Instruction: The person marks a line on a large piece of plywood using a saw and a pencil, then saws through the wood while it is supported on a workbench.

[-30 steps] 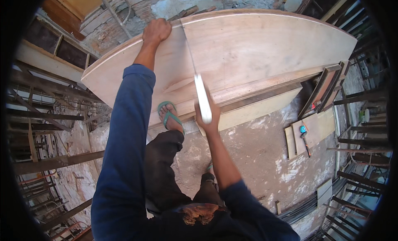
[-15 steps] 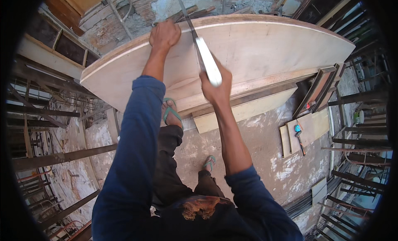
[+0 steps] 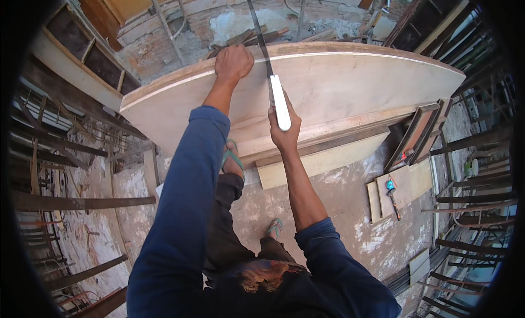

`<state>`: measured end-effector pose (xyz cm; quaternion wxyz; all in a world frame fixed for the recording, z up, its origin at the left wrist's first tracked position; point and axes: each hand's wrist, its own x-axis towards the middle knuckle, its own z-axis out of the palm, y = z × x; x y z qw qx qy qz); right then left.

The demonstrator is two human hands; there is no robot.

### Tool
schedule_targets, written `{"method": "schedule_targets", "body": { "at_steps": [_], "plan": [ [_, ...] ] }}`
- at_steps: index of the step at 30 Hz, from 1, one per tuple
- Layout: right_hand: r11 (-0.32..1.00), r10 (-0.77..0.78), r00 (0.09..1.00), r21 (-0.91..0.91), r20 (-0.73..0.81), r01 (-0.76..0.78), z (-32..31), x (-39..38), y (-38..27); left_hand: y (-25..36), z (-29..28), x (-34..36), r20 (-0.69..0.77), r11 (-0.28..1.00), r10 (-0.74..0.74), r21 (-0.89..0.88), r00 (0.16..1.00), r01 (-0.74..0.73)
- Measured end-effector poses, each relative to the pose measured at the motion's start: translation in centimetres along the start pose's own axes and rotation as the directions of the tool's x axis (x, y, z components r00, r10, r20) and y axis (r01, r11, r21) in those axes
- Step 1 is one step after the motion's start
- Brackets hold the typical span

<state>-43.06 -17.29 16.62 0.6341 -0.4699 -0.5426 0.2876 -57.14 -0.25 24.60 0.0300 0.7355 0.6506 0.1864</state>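
A handsaw with a white handle and a long thin dark blade is in my right hand, its fingers wrapped around the grip. The blade crosses the upper curved edge of a large pale wooden panel and points away from me. To the left of the blade, my left hand is closed over that same edge, its knuckles upward. The panel stands on its long side, leaning over stacked boards. How deep the blade sits in the wood is hard to tell.
Plywood offcuts lie on the floor at right, with a blue tape measure and an orange-and-black tool on them. A pale board lies below the panel. Dark timbers jut in at left. Rubble and scraps lie beyond the panel.
The whole view has shifted, so the panel appears lower. The saw handle points more straight ahead, and the right hand has turned slightly with it. The left hand keeps its hold on the edge.
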Motion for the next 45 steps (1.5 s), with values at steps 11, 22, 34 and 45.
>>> {"method": "schedule_targets", "body": {
  "at_steps": [11,22,34,45],
  "plan": [
    [0.965,0.154,0.983,-0.228,0.095,-0.129,-2.3,4.9,-7.8,1.2,1.7,-2.7,-0.180,0.999,0.012,-0.039,0.984,-0.019],
    [0.928,0.323,0.868,0.053,0.377,-0.368,0.0,19.6,-18.2,2.0,0.9,-6.9,-0.342,0.996,0.083,0.015,0.936,-0.082],
    [0.876,0.460,0.884,0.205,-0.081,-0.437,6.7,32.6,-8.3,4.1,2.6,-9.0,-0.419,0.992,0.116,0.006,0.901,-0.125],
    [0.947,-0.287,0.944,0.097,-0.162,0.305,-1.5,22.4,-19.9,2.9,0.2,-9.0,-0.270,0.994,0.061,0.105,0.961,-0.034]
  ]
}}
